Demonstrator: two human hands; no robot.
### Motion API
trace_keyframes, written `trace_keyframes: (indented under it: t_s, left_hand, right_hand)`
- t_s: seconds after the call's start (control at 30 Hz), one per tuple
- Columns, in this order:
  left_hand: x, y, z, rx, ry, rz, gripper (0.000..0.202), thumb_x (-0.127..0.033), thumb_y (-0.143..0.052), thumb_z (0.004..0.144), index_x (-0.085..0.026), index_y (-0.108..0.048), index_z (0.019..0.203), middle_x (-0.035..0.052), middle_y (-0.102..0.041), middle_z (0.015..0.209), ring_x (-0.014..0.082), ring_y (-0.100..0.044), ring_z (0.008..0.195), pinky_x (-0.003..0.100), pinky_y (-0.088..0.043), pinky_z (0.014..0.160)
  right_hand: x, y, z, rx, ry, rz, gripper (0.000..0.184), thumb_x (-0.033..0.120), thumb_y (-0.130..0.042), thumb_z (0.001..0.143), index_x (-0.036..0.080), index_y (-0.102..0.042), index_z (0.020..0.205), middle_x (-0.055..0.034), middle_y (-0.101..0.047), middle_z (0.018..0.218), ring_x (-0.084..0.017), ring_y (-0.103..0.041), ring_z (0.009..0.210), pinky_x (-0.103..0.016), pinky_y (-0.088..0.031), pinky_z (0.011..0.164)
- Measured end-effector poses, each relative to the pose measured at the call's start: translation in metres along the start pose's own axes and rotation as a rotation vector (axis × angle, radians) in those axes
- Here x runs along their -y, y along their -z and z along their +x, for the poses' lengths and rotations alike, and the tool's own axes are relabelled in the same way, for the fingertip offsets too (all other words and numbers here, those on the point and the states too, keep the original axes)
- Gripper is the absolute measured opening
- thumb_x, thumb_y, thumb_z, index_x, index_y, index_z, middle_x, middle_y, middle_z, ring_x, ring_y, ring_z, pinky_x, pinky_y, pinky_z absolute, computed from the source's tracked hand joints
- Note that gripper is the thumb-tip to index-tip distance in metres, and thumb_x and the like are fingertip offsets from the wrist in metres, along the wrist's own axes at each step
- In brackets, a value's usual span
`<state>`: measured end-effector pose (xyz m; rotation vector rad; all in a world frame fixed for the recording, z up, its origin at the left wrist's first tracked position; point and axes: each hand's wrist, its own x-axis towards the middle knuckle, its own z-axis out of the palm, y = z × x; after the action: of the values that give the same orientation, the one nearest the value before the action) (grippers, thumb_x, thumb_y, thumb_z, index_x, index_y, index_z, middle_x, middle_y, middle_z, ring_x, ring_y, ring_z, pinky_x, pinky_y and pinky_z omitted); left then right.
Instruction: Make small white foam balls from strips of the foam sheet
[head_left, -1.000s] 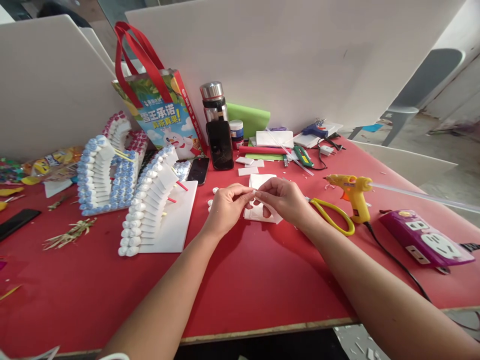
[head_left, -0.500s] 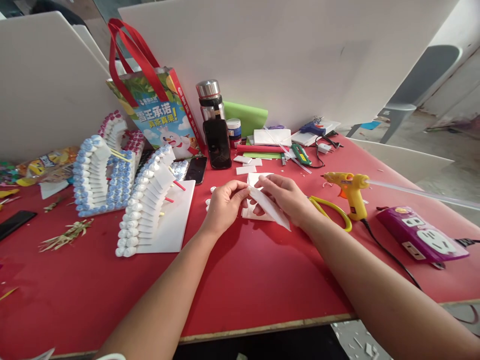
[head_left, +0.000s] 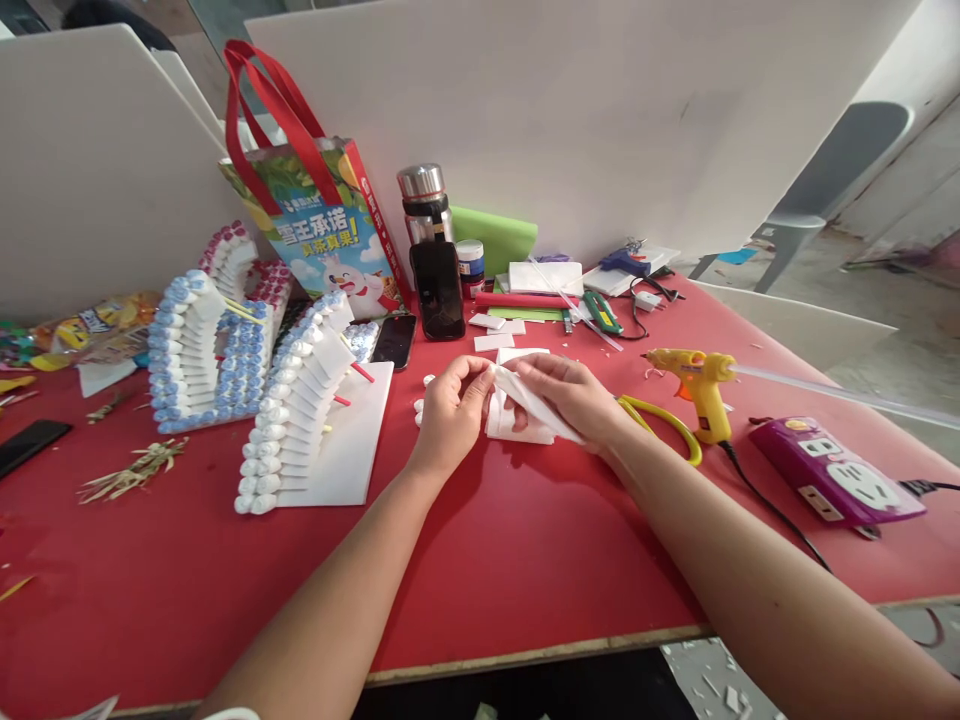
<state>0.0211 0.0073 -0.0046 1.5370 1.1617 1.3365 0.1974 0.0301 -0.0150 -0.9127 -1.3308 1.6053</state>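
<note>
Between my two hands is a thin, soft white sheet that looks like tissue [head_left: 540, 402]. My left hand [head_left: 454, 408] pinches its left end between thumb and fingertips. The fingers of my right hand [head_left: 562, 388] are closed on the upper edge, and the sheet slants down to the right under the palm. Below lies a stack of white sheets [head_left: 501, 425] on the red table [head_left: 450, 570], partly hidden by my hands. Several small white rolled pieces [head_left: 418, 406] sit just left of my left hand.
To the left stand a white model with rows of rolled pieces [head_left: 315, 400] and a blue-and-white one [head_left: 202, 350]. A phone leans on a steel flask [head_left: 421, 182] behind. A yellow glue gun [head_left: 701, 380], yellow-handled tool [head_left: 675, 422] and purple power strip [head_left: 836, 470] lie right.
The sheet has shifted slightly and looks more gathered near my left fingertips. Both hands stay in nearly the same place. The view has moved a little.
</note>
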Motion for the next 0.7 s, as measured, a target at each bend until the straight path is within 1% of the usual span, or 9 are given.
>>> trace_keyframes:
  t_s: [0.07, 0.13, 0.2, 0.27, 0.33, 0.43, 0.5, 0.6, 0.7]
  left_hand:
    - [-0.006, 0.001, -0.002, 0.077, 0.036, -0.217, 0.016, -0.033, -0.064, 0.092, -0.017, -0.064, 0.092, -0.0022, -0.055, 0.068, 0.009, -0.049, 0.059, 0.022, -0.042, 0.06]
    - [-0.011, 0.005, -0.004, 0.276, 0.126, -0.494, 0.014, -0.032, -0.065, 0.092, -0.018, -0.064, 0.093, -0.003, -0.052, 0.065, 0.0072, -0.044, 0.053, 0.021, -0.039, 0.054]
    - [-0.015, 0.009, -0.006, 0.52, 0.213, -0.7, 0.014, -0.03, -0.067, 0.09, -0.016, -0.065, 0.089, -0.0022, -0.052, 0.065, 0.0055, -0.041, 0.046, 0.021, -0.038, 0.048]
    - [-0.015, 0.013, -0.007, 0.737, 0.261, -0.795, 0.017, -0.031, -0.069, 0.087, -0.014, -0.067, 0.082, -0.0006, -0.053, 0.065, 0.0048, -0.039, 0.042, 0.022, -0.037, 0.043]
    - [-0.013, 0.016, -0.008, 0.863, 0.282, -0.843, 0.02, -0.032, -0.073, 0.083, -0.013, -0.068, 0.08, 0.0012, -0.054, 0.065, 0.0053, -0.041, 0.041, 0.022, -0.037, 0.041]
    - [-0.007, 0.019, -0.007, 0.951, 0.321, -0.817, 0.022, -0.033, -0.075, 0.081, -0.012, -0.07, 0.081, 0.0032, -0.056, 0.066, 0.0068, -0.044, 0.042, 0.023, -0.036, 0.039]
    - [-0.003, 0.021, -0.005, 0.971, 0.317, -0.832, 0.02, -0.032, -0.074, 0.082, -0.012, -0.071, 0.082, 0.003, -0.055, 0.066, 0.0069, -0.044, 0.042, 0.023, -0.035, 0.039]
    - [-0.001, 0.025, -0.005, 0.992, 0.294, -0.876, 0.018, -0.03, -0.074, 0.082, -0.013, -0.071, 0.083, 0.0041, -0.057, 0.068, 0.007, -0.044, 0.041, 0.024, -0.035, 0.039]
    - [-0.001, 0.027, -0.005, 0.976, 0.327, -0.847, 0.022, -0.034, -0.077, 0.079, -0.013, -0.07, 0.082, 0.0048, -0.059, 0.069, 0.007, -0.043, 0.042, 0.025, -0.034, 0.04]
  right_hand:
    - [-0.002, 0.001, 0.009, -0.121, 0.126, -0.125, 0.033, 0.049, -0.055, 0.094, 0.02, -0.062, 0.109, -0.0069, -0.072, 0.1, -0.018, -0.068, 0.079, -0.031, -0.054, 0.069]
    - [-0.001, -0.004, 0.022, -0.163, 0.282, -0.393, 0.022, 0.038, -0.053, 0.095, 0.021, -0.061, 0.106, -0.007, -0.07, 0.111, -0.019, -0.066, 0.094, -0.031, -0.051, 0.078]
    - [0.002, -0.018, 0.04, -0.045, 0.354, -0.676, 0.017, 0.028, -0.048, 0.096, 0.022, -0.058, 0.108, -0.0069, -0.068, 0.117, -0.02, -0.063, 0.102, -0.032, -0.049, 0.083]
    - [0.005, -0.04, 0.063, 0.096, 0.335, -0.941, 0.019, 0.02, -0.041, 0.097, 0.021, -0.054, 0.111, -0.0074, -0.068, 0.113, -0.02, -0.063, 0.095, -0.031, -0.048, 0.078]
    - [0.005, -0.063, 0.087, 0.175, 0.357, -1.034, 0.018, 0.016, -0.042, 0.095, 0.019, -0.056, 0.107, -0.009, -0.069, 0.104, -0.022, -0.06, 0.096, -0.032, -0.046, 0.076]
    - [-0.003, -0.093, 0.122, 0.239, 0.412, -1.093, 0.02, 0.01, -0.044, 0.093, 0.019, -0.056, 0.106, -0.0097, -0.069, 0.1, -0.025, -0.055, 0.105, -0.032, -0.044, 0.081]
    - [-0.011, -0.104, 0.14, 0.25, 0.423, -1.099, 0.019, 0.01, -0.048, 0.09, 0.019, -0.057, 0.105, -0.0096, -0.069, 0.094, -0.026, -0.055, 0.104, -0.033, -0.044, 0.083]
    - [-0.017, -0.109, 0.153, 0.221, 0.409, -1.077, 0.015, 0.009, -0.051, 0.088, 0.018, -0.058, 0.098, -0.0097, -0.069, 0.087, -0.026, -0.058, 0.098, -0.035, -0.046, 0.082]
    - [-0.01, -0.1, 0.143, 0.095, 0.409, -0.987, 0.018, 0.013, -0.04, 0.096, 0.018, -0.055, 0.104, -0.0108, -0.07, 0.101, -0.023, -0.06, 0.101, -0.036, -0.047, 0.087]
